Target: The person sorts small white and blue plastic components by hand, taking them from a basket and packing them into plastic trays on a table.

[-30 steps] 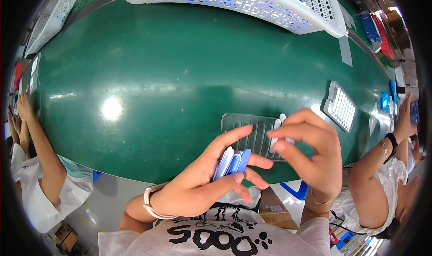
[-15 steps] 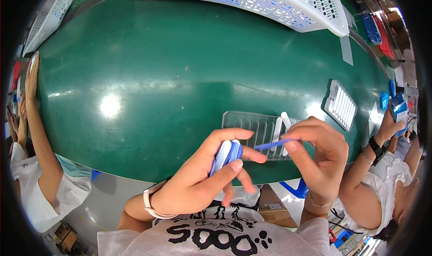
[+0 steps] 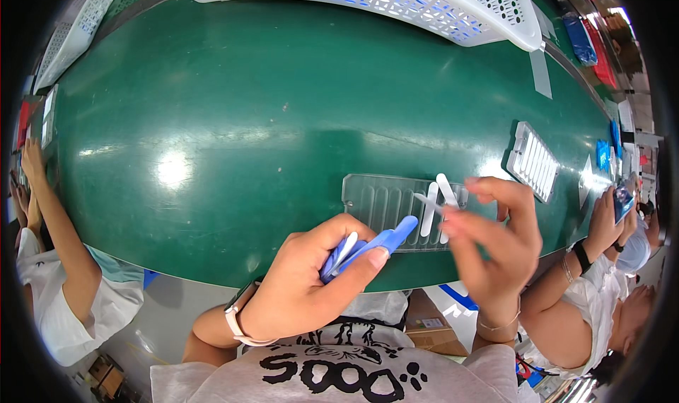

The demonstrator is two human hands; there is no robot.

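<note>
My left hand (image 3: pixel 318 275) is closed around a small bundle of flat, round-ended blue and white strips (image 3: pixel 378 244), with one blue strip jutting out past the thumb toward the right. My right hand (image 3: pixel 495 233), blurred at the fingertips, pinches a single pale strip (image 3: pixel 428 203) above the tray. Beneath and beyond both hands lies a clear plastic tray (image 3: pixel 364 191) with long rounded slots. Two white strips lie at its right part: one white strip (image 3: pixel 429 210) runs along the slots, and a tilted white strip (image 3: pixel 445 187) is partly hidden by my right fingers.
A second clear tray (image 3: pixel 532 162) filled with white strips sits to the right on the green table (image 3: pixel 212 106). At the far edge stands a white perforated basket (image 3: pixel 368 7) holding blue and white pieces. People work at both sides; one handles a blue packet (image 3: pixel 624 201).
My right hand has turned its strip from blue edge to pale face, its tip now over the tray. In my left hand the bundle has shifted, with a blue strip pushed out. The fingers have curled in.
</note>
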